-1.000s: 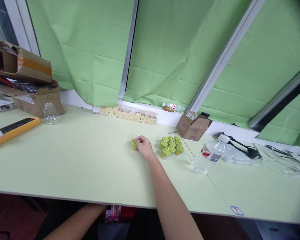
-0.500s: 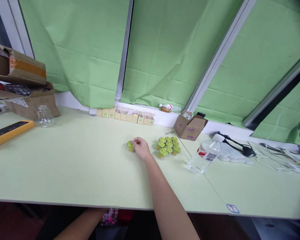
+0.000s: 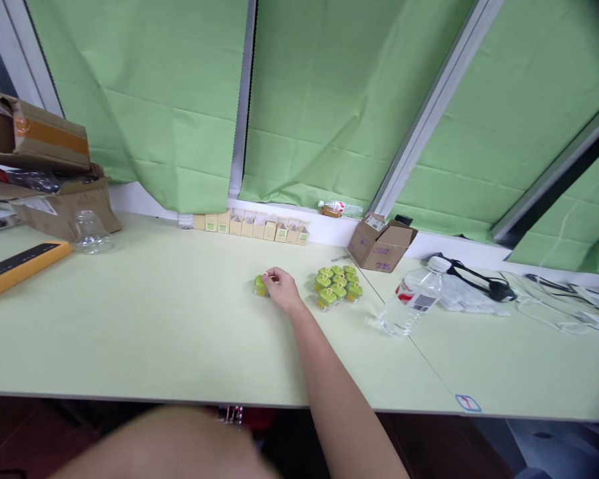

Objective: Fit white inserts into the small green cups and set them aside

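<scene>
My right hand (image 3: 282, 290) reaches over the table with thumb and fingers closed on the top of a small green-lidded container (image 3: 260, 286). The container stands upright on the tabletop, and the fingers partly hide its lid. To the right of this hand, several similar small containers (image 3: 338, 287) stand close together, with green lids, pale loops on top and clear bodies. My left hand (image 3: 219, 446) is a blurred patch of skin below the table's front edge; its fingers cannot be made out.
Small cream boxes (image 3: 249, 227) line the back edge of the table (image 3: 154, 332). An open cardboard box (image 3: 382, 246), a large water bottle (image 3: 413, 299) and cables (image 3: 554, 299) are on the right. A glass jar (image 3: 92, 233), an orange-edged device (image 3: 24, 266) and cartons (image 3: 54, 140) are on the left.
My left arm has come up into view at the bottom and is blurred. My right hand stays at the same container. The view has tilted down slightly.
</scene>
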